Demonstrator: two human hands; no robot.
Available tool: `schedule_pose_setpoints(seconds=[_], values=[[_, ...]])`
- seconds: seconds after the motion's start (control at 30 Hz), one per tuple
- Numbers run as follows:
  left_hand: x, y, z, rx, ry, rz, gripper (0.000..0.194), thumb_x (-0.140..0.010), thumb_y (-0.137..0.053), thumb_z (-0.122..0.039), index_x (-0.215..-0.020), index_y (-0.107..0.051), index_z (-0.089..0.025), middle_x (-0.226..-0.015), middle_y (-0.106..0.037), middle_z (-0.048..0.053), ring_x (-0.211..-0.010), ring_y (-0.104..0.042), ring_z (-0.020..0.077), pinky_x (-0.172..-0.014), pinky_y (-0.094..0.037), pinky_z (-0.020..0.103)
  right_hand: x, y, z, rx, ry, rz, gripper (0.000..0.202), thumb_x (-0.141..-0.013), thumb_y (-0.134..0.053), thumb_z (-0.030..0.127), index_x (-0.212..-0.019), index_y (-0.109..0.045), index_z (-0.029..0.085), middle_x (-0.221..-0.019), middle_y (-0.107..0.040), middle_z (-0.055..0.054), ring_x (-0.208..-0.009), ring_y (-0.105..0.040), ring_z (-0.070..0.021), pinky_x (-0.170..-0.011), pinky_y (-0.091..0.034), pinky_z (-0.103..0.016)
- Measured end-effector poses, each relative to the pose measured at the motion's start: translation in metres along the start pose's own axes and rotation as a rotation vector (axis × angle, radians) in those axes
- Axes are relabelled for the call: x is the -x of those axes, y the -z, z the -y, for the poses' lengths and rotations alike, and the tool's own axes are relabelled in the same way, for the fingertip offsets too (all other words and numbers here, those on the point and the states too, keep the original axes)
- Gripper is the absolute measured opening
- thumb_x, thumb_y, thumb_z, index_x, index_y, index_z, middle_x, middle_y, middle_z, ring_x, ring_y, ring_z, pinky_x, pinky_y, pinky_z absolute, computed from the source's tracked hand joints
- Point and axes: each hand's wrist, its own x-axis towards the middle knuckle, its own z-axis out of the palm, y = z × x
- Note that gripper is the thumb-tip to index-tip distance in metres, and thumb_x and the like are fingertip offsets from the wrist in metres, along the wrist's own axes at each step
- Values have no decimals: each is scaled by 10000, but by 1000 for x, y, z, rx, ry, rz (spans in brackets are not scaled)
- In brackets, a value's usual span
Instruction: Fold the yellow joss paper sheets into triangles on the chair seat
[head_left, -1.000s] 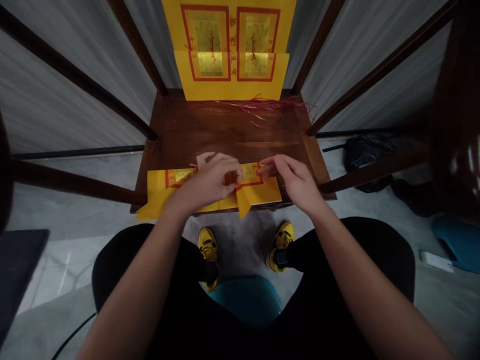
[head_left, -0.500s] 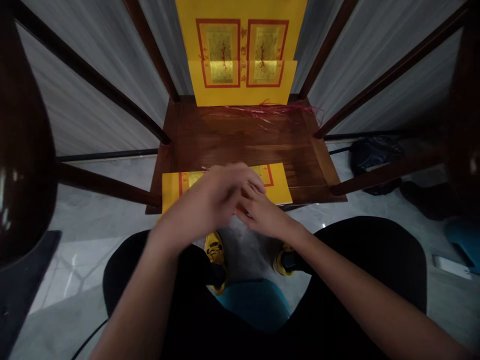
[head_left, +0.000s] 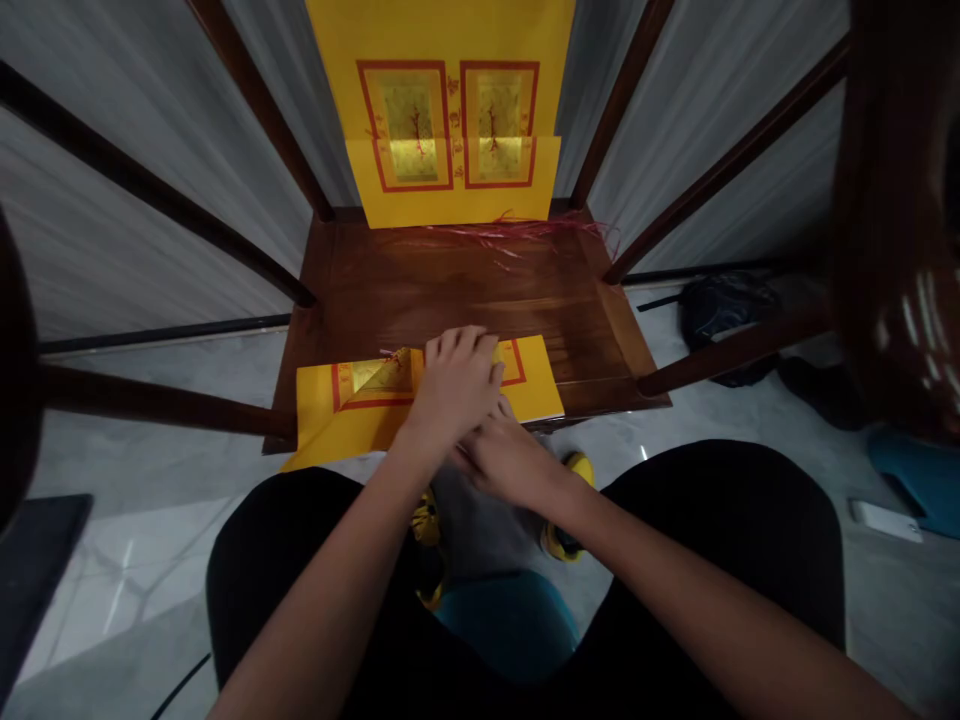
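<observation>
the left hand [head_left: 459, 385] lies over the middle of the yellow paper [head_left: 319, 410], fingers lightly bent; the right hand [head_left: 510, 455], half curled, overlaps its near side. whether either pinches the paper, i cannot tell. it lies along the wooden shelf's [head_left: 450, 285] near edge, red strings [head_left: 517, 233] far right.

front papers [head_left: 360, 420]: are showing yellow, red frames and gold panels along the front edge of the board [head_left: 442, 295]
back papers [head_left: 454, 150]: are showing yellow, two red frames ringing gold, red characters between
strings [head_left: 517, 233]: are showing pinkish red near the board's back edge
board: is showing brown grain
shoes [head_left: 426, 522]: are showing yellow and black
</observation>
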Motion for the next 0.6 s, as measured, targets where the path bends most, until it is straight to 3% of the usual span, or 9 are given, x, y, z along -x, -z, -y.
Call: schedule_pose_setpoints(seconds=[0.1, 0.23, 0.33, 0.5, 0.6], values=[[-4, -14, 25, 48, 150, -42, 336, -1067, -624, -349, -1363, -730, -230, -1360, -726, 105, -1236, -632, 344, -1067, -537, 556, 2, 19, -3, -37, 95, 33, 305, -1087, -599, 291, -1332, -759, 205, -1452, -712, -166, -1449, -582, -353, -1197, -502, -579], [-1, -21, 28, 97, 192, -90, 386, -1020, -723, -302, -1403, -733, -255, -1368, -703, 79, -1244, -610, 316, -1069, -527, 492, 11, 54, -17, -221, 140, 62, 262, -1084, -562, 186, -1193, -797, 227, -1228, -808, -91, -1215, -721, -262, -1115, -566, -478], [-1, -22, 29, 102, 183, -106, 386, -1011, -749, -284, -1396, -744, -255, -1353, -706, 83, -1252, -608, 322, -1067, -525, 489, 19, 74, -39, -272, -45, -126, 285, -1093, -538, 206, -1219, -790, 253, -1190, -828, -61, -1108, -752, -254, -1053, -585, -475], [2, -15, 25, 162, 125, -145, 276, -1029, -706, -188, -1290, -771, -251, -1334, -737, 58, -1231, -646, 285, -1080, -509, 462, 24, 84, -75, -152, -332, -450, 431, -1064, -591, 335, -1462, -699, 207, -1488, -696, -158, -1407, -614, -344, -1217, -479, -583], [4, -12, 19, 188, 23, -165, 295, -1010, -624, -46, -1117, -797, -259, -1282, -761, 24, -1199, -643, 251, -1047, -510, 430, 24, 85, -82, -290, -356, -467, 339, -1093, -570, 407, -1275, -806, 245, -1315, -793, -112, -1273, -703, -309, -1155, -528, -545]])
